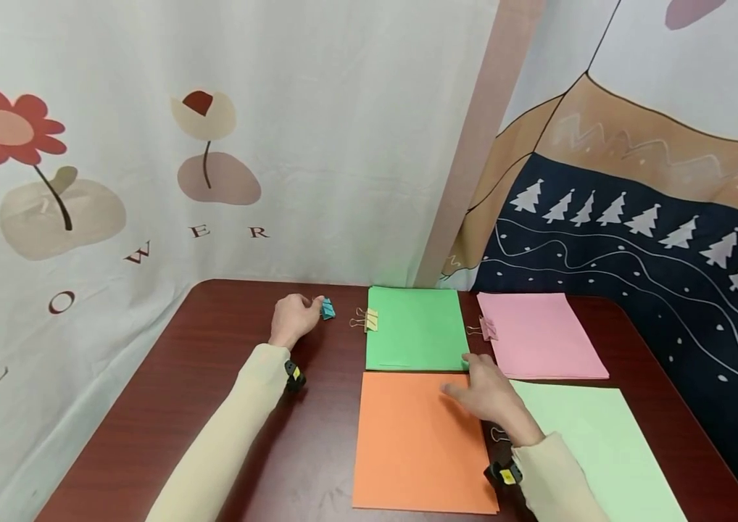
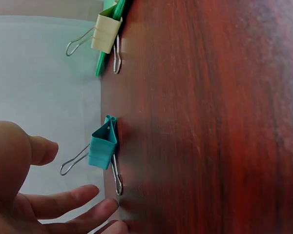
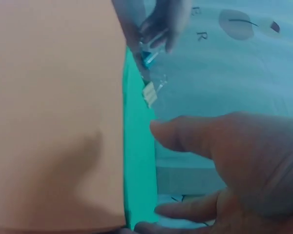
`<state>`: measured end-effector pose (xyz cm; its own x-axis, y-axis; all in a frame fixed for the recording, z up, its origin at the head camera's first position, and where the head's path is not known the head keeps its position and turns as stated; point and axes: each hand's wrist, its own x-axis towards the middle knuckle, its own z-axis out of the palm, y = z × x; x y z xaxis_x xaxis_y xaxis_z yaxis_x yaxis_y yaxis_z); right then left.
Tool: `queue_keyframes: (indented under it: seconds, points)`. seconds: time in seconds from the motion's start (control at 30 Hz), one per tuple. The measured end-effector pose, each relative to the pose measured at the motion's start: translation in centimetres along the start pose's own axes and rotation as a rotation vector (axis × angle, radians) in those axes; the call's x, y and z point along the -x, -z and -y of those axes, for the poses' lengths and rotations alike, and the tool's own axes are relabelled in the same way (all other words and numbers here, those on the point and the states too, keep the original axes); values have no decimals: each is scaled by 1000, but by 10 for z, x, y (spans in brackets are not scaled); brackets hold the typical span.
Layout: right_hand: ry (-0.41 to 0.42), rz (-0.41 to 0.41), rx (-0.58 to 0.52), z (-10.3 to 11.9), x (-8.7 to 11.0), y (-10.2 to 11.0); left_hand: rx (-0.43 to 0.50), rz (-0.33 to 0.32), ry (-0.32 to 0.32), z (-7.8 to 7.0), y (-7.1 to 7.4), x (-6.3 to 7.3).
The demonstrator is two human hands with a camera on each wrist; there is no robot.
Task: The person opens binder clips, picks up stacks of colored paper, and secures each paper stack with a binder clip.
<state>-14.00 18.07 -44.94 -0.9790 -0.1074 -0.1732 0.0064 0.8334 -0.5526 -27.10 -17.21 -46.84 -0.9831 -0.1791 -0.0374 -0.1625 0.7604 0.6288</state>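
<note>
A teal binder clip [image 2: 102, 148] stands on the table with its wire handles spread, also visible at the back left of the table in the head view. My left hand [image 1: 296, 319] is right beside it, thumb and fingers spread apart around the near handles without a visible pinch. My right hand [image 1: 488, 391], fingers spread, hovers over the upper right corner of an orange paper stack [image 1: 421, 442]. Its fingertips are near the lower right corner of a green paper stack [image 1: 417, 330]. A yellow binder clip [image 1: 372, 320] grips the green stack's left edge.
A pink paper stack [image 1: 541, 337] with a pink binder clip [image 1: 488, 328] lies at the back right. In front of it is a pale green stack [image 1: 594, 442], a clip's wire handle [image 1: 499, 434] showing at its left. Curtains [image 1: 317, 145] hang behind the brown table [image 1: 167, 406].
</note>
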Motion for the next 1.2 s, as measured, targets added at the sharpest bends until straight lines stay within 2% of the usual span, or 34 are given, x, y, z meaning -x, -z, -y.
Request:
queue_keyframes:
  seconds: [0.2, 0.4, 0.9, 1.2]
  points:
    - [-54, -66, 155, 6, 1, -14, -62, -54, 9, -4, -7, -7]
    - [-117, -124, 270, 8, 0, -23, -55, -40, 30, -7, -8, -12]
    - [-128, -137, 319, 11, -3, -26, -4, -34, 40, -7, -2, -8]
    - [-163, -117, 285, 13, -5, -28, 58, -21, 35, -10, -1, -10]
